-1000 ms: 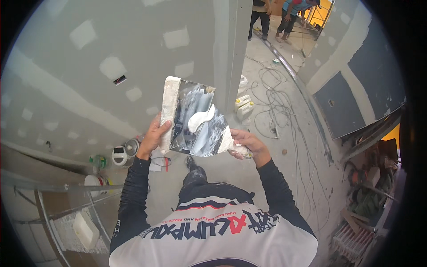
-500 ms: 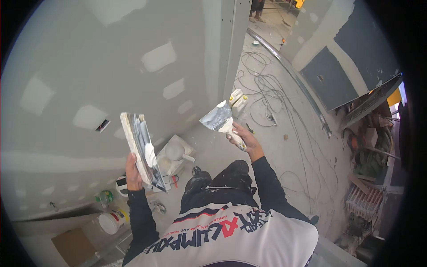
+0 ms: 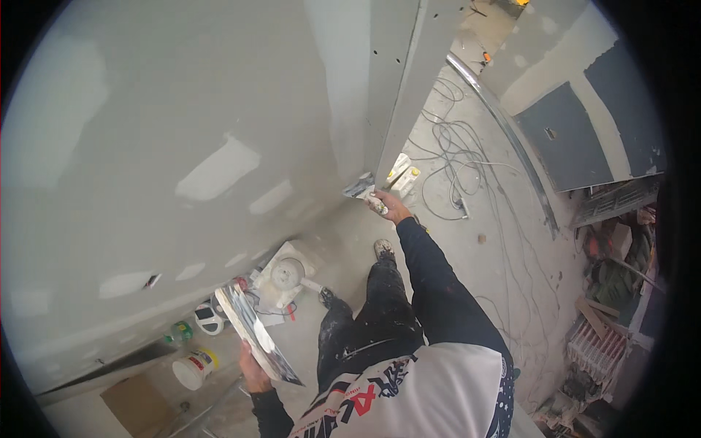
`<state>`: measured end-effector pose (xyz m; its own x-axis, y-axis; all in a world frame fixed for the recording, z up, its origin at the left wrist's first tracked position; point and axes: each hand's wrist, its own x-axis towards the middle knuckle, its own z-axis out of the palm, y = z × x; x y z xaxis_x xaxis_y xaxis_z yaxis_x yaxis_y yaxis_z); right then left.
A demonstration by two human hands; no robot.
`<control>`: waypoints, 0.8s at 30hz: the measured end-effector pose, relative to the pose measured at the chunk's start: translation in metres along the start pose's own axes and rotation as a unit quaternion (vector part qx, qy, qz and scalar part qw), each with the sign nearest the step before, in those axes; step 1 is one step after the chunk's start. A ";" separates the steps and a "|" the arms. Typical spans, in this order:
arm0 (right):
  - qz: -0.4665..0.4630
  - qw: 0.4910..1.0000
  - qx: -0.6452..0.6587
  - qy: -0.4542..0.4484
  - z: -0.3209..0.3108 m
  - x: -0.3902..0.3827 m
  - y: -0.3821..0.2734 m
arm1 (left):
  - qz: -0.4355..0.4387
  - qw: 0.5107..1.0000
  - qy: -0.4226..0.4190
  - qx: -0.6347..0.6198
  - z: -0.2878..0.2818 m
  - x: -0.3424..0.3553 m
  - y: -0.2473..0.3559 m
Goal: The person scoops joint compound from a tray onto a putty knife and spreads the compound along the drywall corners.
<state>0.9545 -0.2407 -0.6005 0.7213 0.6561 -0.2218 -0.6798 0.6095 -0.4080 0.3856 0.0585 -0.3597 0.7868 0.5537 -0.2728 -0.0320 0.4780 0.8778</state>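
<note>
My right hand point(image 3: 393, 206) reaches forward, gripping a putty knife point(image 3: 359, 186) smeared with white compound; its blade is at the grey wall point(image 3: 204, 95) beside the vertical edge, though contact is hard to tell. Lower left, my left hand point(image 3: 254, 366) holds a wide finishing blade point(image 3: 255, 328) with a pale handle and streaks of white compound along it. The wall carries white filled patches point(image 3: 217, 166) and a pale band near the edge.
On the floor are white jugs point(image 3: 401, 177), loose cables point(image 3: 456, 146), a pale base point(image 3: 287, 271), a green bottle point(image 3: 179, 332) and a white bucket point(image 3: 190, 371). A curved metal track point(image 3: 496, 117) runs on the right, beside piled materials point(image 3: 610, 277) and a dark-patched wall point(image 3: 562, 139).
My hands have separated: the putty knife moved forward to the wall, the wide blade down and left. I have stepped toward the wall; the people at the back have left the view.
</note>
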 end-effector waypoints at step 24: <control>-0.104 0.987 0.114 -0.042 0.138 -0.013 -0.020 | -0.051 0.998 0.003 0.041 0.024 0.028 0.021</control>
<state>0.9409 -0.1999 -0.4670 0.8417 0.5346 -0.0762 -0.5368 0.8131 -0.2252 0.4218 0.0680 -0.3396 0.7799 0.5087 -0.3647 0.0986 0.4755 0.8742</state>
